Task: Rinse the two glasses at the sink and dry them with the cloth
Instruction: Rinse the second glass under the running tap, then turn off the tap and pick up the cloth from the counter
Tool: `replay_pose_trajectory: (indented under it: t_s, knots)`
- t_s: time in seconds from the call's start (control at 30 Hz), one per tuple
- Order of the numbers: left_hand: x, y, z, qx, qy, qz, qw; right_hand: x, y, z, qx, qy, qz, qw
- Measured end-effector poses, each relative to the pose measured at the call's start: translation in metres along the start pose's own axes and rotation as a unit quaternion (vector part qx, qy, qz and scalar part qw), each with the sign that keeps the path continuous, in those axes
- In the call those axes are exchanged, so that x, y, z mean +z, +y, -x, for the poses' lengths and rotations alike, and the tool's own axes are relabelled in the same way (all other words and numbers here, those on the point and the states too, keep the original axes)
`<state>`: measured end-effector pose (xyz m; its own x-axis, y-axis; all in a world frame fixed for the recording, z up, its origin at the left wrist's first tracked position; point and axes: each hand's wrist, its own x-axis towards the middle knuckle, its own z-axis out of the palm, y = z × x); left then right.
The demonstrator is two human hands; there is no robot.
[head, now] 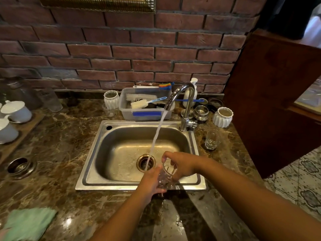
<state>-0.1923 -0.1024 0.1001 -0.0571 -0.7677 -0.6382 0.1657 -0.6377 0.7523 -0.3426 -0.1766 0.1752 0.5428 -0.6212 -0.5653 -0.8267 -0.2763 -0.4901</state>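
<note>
Both hands hold one clear glass (165, 176) over the front edge of the steel sink (97, 153). My left hand (152, 181) grips its base from below and the left. My right hand (182, 164) wraps its rim and side. The glass is tilted toward the running water, which falls from the chrome tap (185, 101) to the drain just left of the glass. A second clear glass (212, 140) stands upright on the counter right of the sink. A pale green cloth (27, 223) lies on the counter at the bottom left.
A plastic tub (128, 108) of brushes sits behind the sink, flanked by white ribbed jars (223, 117). White teacups (16, 111) rest on a wooden tray at left. A metal bowl (20, 166) sits on the counter at left. A wooden panel (278, 101) rises on the right. Water is pooled on the front counter.
</note>
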Motion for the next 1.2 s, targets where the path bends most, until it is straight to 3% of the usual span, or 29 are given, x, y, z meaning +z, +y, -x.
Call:
replay_pose_trajectory:
  t_s: [0.07, 0.1, 0.17, 0.23, 0.3, 0.5, 0.9, 1.2]
  knots:
    - [0.004, -0.008, -0.007, 0.033, 0.027, -0.146, 0.988, 0.004, 0.015, 0.005, 0.01, 0.011, 0.021, 1.0]
    - [0.003, -0.016, -0.013, 0.075, 0.039, -0.248, 0.965, 0.005, 0.024, 0.009, 0.015, 0.02, 0.018, 1.0]
    - [0.001, -0.032, -0.023, 0.157, 0.054, -0.456, 0.875, 0.004, 0.045, 0.019, 0.031, 0.035, -0.03, 0.998]
    - [0.002, -0.046, -0.028, 0.2, 0.053, -0.588, 0.782, 0.0, 0.066, 0.029, 0.049, 0.055, -0.08, 0.994]
    - [0.004, -0.057, -0.029, 0.205, 0.051, -0.658, 0.723, -0.002, 0.087, 0.039, 0.064, 0.073, -0.087, 0.991]
    - [-0.001, -0.089, -0.034, 0.207, 0.064, -0.721, 0.659, -0.011, 0.132, 0.054, 0.101, 0.134, -0.01, 0.986]
    - [-0.002, -0.107, -0.044, 0.232, 0.1, -0.71, 0.657, -0.017, 0.199, 0.043, 0.147, 0.159, 0.059, 0.974]
    - [0.003, -0.103, -0.042, 0.231, 0.108, -0.707, 0.66, -0.01, 0.204, 0.046, 0.137, 0.165, 0.105, 0.971]
